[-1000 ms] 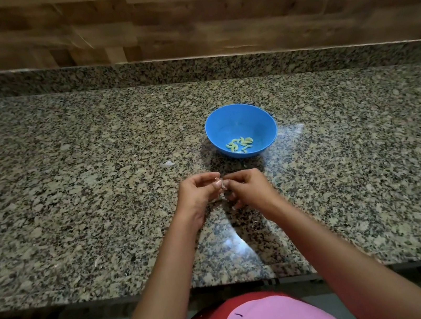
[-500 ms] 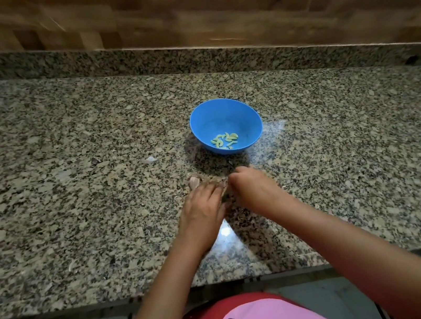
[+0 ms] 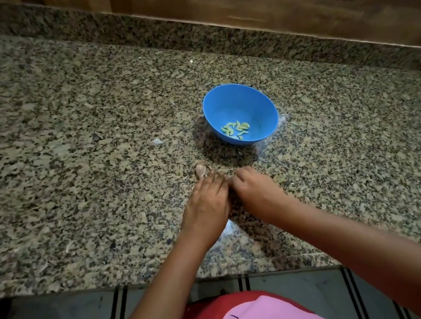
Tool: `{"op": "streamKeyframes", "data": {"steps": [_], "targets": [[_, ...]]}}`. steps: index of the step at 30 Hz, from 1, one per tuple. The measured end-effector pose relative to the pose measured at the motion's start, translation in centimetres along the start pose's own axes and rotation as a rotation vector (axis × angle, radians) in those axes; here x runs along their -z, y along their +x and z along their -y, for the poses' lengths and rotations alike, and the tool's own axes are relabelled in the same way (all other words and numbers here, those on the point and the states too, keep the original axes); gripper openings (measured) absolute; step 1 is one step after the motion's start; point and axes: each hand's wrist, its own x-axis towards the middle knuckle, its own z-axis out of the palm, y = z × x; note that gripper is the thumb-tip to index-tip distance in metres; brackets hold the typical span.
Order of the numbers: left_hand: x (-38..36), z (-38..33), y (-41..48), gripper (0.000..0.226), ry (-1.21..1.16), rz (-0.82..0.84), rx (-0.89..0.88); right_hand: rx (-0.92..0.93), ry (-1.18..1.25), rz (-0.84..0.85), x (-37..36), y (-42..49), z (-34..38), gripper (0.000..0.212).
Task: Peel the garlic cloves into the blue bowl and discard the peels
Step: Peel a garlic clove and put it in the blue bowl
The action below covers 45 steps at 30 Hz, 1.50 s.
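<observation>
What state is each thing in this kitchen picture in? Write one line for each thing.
Bowl: upright on the counter, holding peeled cloves.
Peeled cloves: heaped at the bowl's bottom.
Unpeeled clove: lying on the counter, apart from the bowl.
Peel scrap: loose on the counter, left of the bowl.
Left hand: palm down, fingers stretched out.
Right hand: palm down; grip hidden.

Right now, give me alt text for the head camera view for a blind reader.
A person's left hand and right hand rest together on a speckled granite counter near a round blue plastic bowl of peeled garlic cloves. An unpeeled garlic clove lies by the left fingertips.
</observation>
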Motion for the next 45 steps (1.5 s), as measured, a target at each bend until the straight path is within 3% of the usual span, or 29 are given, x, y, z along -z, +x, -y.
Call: {"op": "streamKeyframes", "data": {"steps": [3, 7, 9, 12, 18, 26, 39, 45], "targets": [[0.5, -0.2, 0.2, 0.039, -0.095, -0.045, 0.004, -0.405, 0.413, -0.122, -0.2, -0.8, -0.2, 0.010], [2.3, -1.1, 1.3, 0.028, -0.454, -0.115, 0.198, -0.834, 1.179, -0.237, 1.0, -0.7, 0.8, 0.012], [3.0, -1.7, 2.0, 0.018, -0.589, -0.162, 0.308, -0.853, 1.405, -0.272, 1.7, -0.6, 1.4, 0.012], [3.4, -2.1, 2.5, 0.009, -0.697, -0.179, 0.397, -0.811, 1.528, -0.275, 2.7, -0.7, 2.4, 0.018], [4.2, -2.5, 2.7, 0.007, -0.758, -0.152, 0.338, -0.826, 1.839, -0.293, 3.3, -1.6, 2.0, 0.017], [4.8, -2.4, 3.0, 0.007, -0.614, -0.101, 0.099, -0.922, 1.995, -0.219, 4.4, -2.4, 0.8, 0.008], [5.3, -3.5, 3.1, 0.018, -0.836, -0.182, 0.190, -0.890, 2.005, -0.153, 5.6, -2.4, 0.5, 0.003], [5.3, -3.5, 3.7, 0.018, -0.811, -0.131, 0.165, -0.847, 2.054, -0.116, 5.6, -2.5, 0.1, 0.009]]}}
